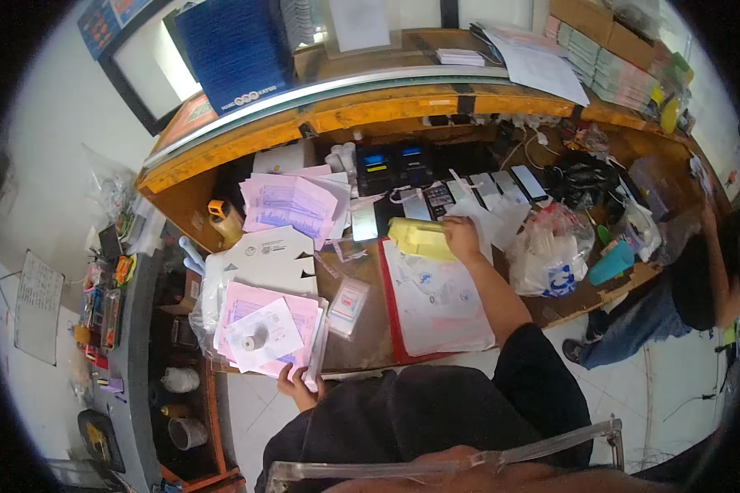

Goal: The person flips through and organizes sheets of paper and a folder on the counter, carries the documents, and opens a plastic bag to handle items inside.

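Observation:
My right hand reaches over the desk and is closed on the right end of a yellow folded item, perhaps paper or a thin box. Beneath it lies a red-edged folder with printed white sheets. At the desk's front left edge, my left hand has its fingers around the lower corner of a stack of pink and white papers. A white slip with a small roll on it lies on that stack. A small white packet sits between the stack and folder.
A white carton and more pink sheets are behind the stack. Several phones and two black devices line the back. On the right are a white plastic bag, a turquoise cup and another person.

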The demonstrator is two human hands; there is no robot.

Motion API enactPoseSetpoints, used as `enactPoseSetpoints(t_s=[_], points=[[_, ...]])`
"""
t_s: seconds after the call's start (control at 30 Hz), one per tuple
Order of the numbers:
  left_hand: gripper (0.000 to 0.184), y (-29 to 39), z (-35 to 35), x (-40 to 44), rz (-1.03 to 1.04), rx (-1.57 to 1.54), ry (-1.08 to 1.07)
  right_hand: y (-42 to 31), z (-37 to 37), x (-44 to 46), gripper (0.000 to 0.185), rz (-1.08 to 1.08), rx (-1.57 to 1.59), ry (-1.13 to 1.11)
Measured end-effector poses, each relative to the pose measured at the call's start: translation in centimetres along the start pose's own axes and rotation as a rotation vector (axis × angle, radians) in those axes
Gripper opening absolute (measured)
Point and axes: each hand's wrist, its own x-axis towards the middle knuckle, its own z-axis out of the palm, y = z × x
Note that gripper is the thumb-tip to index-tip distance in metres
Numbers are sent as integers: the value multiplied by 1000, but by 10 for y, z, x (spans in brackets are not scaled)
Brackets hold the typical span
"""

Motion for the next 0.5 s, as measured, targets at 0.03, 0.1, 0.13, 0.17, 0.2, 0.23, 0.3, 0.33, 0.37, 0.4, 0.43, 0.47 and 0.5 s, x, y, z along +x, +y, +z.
enactPoseSetpoints(t_s=[0.03,0.1,0.13,0.17,0.2,0.23,0.3,0.33,0.37,0.4,0.43,0.47,0.5], points=[[36,-5,-4,-3,-1,13,10,-11,-8,1,12,-9,14,3],[33,-14,-10,-9,-65,-74,10,-39,-28,-4,13,254,308,156],[32,-8,-15,-3,-67,-76,20,-62,-45,-9,13,249,389,185],[32,-5,-16,3,-74,-65,36,-85,-56,-20,16,247,470,210],[31,-3,-18,10,-80,-179,-71,-99,-53,-34,17,277,596,152],[30,1,-20,18,-88,-295,-183,-112,-51,-47,18,312,718,90],[34,25,-19,44,-108,-481,-340,-155,-67,-62,18,339,910,-84],[46,31,-13,52,-119,-576,-405,-175,-81,-65,17,355,981,-180],[58,43,-10,62,-213,-718,-505,-191,-89,-69,16,372,1048,-274],[66,57,-6,72,-297,-827,-545,-198,-88,-74,20,362,1108,-362],[66,60,4,76,-292,-835,-556,-203,-87,-80,25,350,1168,-444],[67,60,18,80,-378,-1048,-537,-207,-86,-85,25,356,1160,-429],[69,63,27,84,-464,-1260,-519,-210,-86,-89,26,366,1197,-505]])
